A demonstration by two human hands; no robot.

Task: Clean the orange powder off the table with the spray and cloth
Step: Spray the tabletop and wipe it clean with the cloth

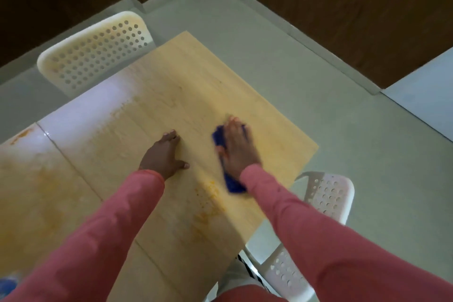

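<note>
A white chair with holes in its back (98,51) stands at the far left side of the wooden table (191,76), and another white chair (328,196) stands at the near right. Orange powder (208,206) lies smeared on the table between the two pink sleeves, with more on the left. The left hand (164,154) rests flat on the wood, fingers straight. The right hand (237,147), blurred, presses flat on a blue cloth (232,185) near the table's right edge
</note>
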